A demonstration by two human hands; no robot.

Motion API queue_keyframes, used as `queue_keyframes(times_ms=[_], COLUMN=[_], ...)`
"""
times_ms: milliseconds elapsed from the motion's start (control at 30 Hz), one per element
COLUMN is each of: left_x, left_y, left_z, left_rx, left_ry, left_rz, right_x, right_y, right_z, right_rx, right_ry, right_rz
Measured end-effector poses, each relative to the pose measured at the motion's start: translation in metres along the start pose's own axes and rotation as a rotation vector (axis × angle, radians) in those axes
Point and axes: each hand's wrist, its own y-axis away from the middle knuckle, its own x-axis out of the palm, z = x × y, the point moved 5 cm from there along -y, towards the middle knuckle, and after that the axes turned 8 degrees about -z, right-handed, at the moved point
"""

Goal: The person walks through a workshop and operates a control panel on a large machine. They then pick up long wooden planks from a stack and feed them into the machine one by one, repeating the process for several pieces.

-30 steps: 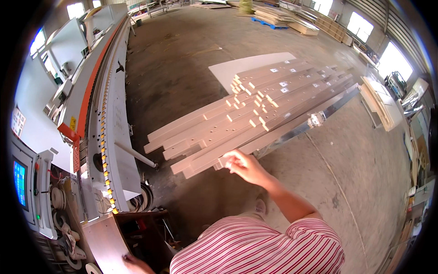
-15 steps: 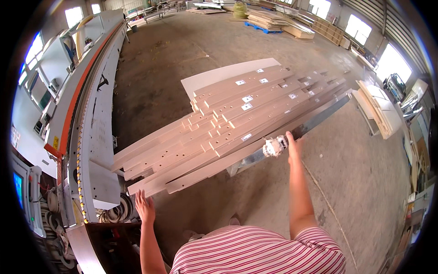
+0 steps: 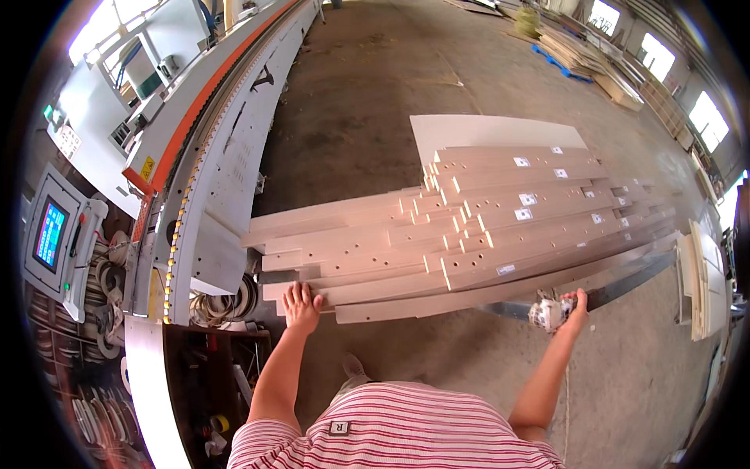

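Note:
Long light-brown boards (image 3: 375,227) lie stacked in uneven layers, several with drilled holes and white labels. My left hand (image 3: 301,308) lies on the near left end of the stack, fingers stretched over a board end, gripping nothing. At the near right side, my right hand (image 3: 576,313) is closed beside a whitish, crumpled, wrapped bundle (image 3: 549,311), fingers curled against it. Whether the bundle is fixed to the grey metal rail (image 3: 629,283) behind it I cannot tell. A larger pale panel (image 3: 492,131) shows under the far side of the stack.
On the left runs a long white machine (image 3: 234,148) with an orange strip, and a control screen (image 3: 50,232) stands beside it. Rolls of edge strip (image 3: 109,281) and a dark open cabinet (image 3: 207,375) sit near it. Pale panels (image 3: 699,277) stand at right.
The view has swung left, so everything appears farther right. My left hand has come from beside the board ends onto them. My right hand stays at the wrapped bundle.

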Motion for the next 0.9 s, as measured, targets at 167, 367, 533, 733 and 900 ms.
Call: queue_keyframes(times_ms=[167,367,533,733,900], left_x=[-0.010,-0.007,-0.004,0.009,0.013], left_y=[-0.009,-0.016,-0.016,-0.011,-0.001], left_z=[-0.003,0.000,0.002,0.000,-0.005], left_rx=[0.064,0.038,0.012,0.036,0.028], left_ry=[0.049,0.078,0.058,0.111,0.085], left_rz=[0.044,0.094,0.170,0.180,0.249], right_x=[0.003,0.002,0.003,-0.001,0.007], right_y=[0.003,0.006,0.010,0.006,0.002], right_z=[-0.001,0.003,0.002,0.004,0.004], right_rx=[-0.008,-0.030,-0.022,-0.081,-0.064], right_ry=[0.045,0.123,0.135,0.232,0.258], right_rz=[-0.059,-0.115,-0.103,-0.116,-0.112])
